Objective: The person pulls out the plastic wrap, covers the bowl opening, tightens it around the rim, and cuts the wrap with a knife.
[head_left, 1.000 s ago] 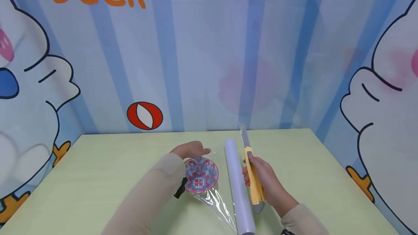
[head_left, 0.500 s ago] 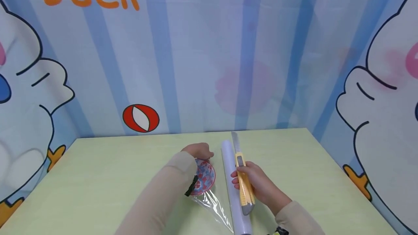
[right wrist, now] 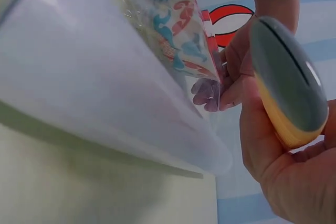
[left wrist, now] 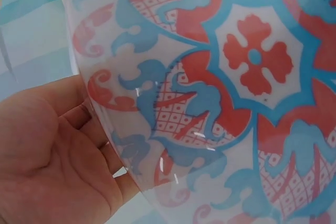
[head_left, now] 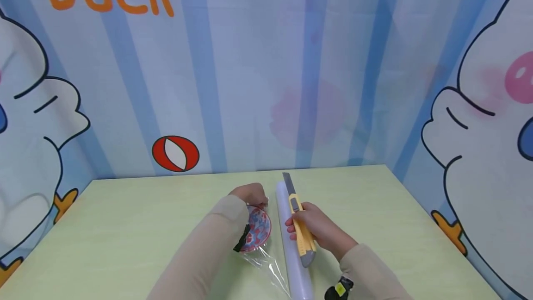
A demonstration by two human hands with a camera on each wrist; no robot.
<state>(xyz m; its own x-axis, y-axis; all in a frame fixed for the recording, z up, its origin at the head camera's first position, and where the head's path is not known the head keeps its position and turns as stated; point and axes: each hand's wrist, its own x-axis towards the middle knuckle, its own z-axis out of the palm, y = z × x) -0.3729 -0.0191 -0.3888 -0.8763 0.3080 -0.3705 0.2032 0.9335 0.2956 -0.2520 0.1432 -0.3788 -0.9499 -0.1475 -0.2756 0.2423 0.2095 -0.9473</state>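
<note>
A bowl (head_left: 260, 228) patterned in red and blue, with clear plastic film (head_left: 272, 267) over it, faces up near the middle of the table. My left hand (head_left: 251, 193) is at its far rim and pinches the film's edge, as the right wrist view shows. The bowl (left wrist: 257, 56) fills most of the left wrist view, its rim beside my left palm (left wrist: 52, 156). In my right hand (head_left: 314, 228) I grip a yellow utility knife (head_left: 306, 240), blade extended and pointing away from me. It overlaps a pale lavender roll (head_left: 293, 258) lying lengthwise right of the bowl.
The pale green table (head_left: 158, 226) ends at a blue striped backdrop (head_left: 250, 59) with cartoon ducks on both sides. A black strap (head_left: 242, 239) is on my left wrist, and a black device (head_left: 339, 288) with a yellow label is on my right.
My right hand has brought the knife leftward, from beside the roll to over it. My left hand has turned downward at the far rim, and its forearm now covers more of the bowl.
</note>
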